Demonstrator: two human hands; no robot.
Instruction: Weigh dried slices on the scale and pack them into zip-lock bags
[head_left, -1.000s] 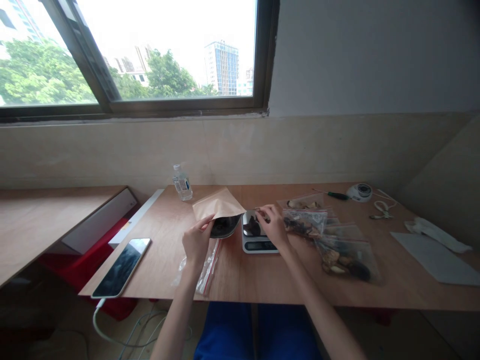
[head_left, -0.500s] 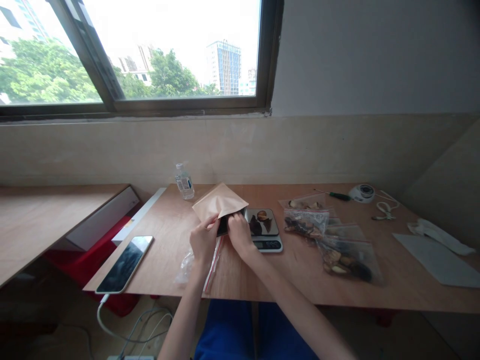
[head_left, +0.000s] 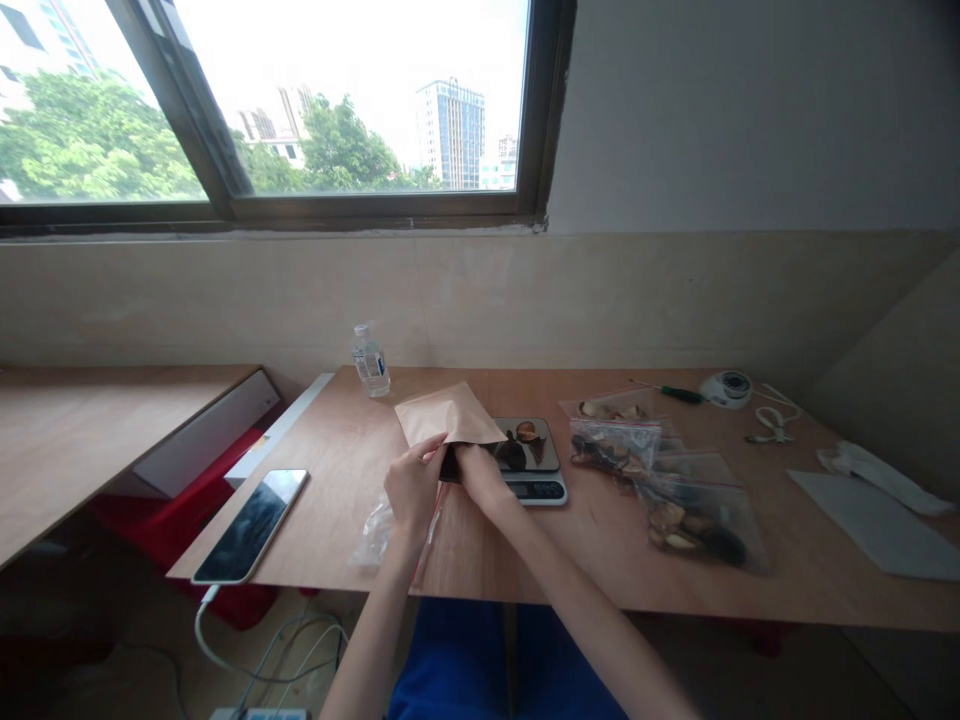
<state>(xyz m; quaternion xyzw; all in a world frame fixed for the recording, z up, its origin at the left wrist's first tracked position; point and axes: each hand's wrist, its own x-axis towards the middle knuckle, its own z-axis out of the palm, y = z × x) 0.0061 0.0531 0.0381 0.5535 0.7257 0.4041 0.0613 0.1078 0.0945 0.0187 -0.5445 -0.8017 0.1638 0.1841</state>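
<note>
My left hand [head_left: 412,484] grips the open mouth of a brown paper pouch [head_left: 445,416] held just above the wooden table [head_left: 525,550]. My right hand [head_left: 475,470] is closed at the pouch's mouth, fingertips inside it; what they hold is hidden. Right beside the pouch stands a small digital scale [head_left: 534,460] with a few dark dried pieces [head_left: 519,444] on its platform.
Several clear zip bags of dried pieces [head_left: 660,475] lie to the right of the scale. An empty clear bag [head_left: 379,530] lies under my left wrist. A phone [head_left: 251,525] with a cable sits at the left edge, a small water bottle [head_left: 370,362] at the back, a screwdriver [head_left: 671,393] and tape roll [head_left: 726,388] far right.
My right hand left the scale platform and came left to the pouch's mouth, then went inside it. The pouch has tipped lower, and fewer pieces show on the scale.
</note>
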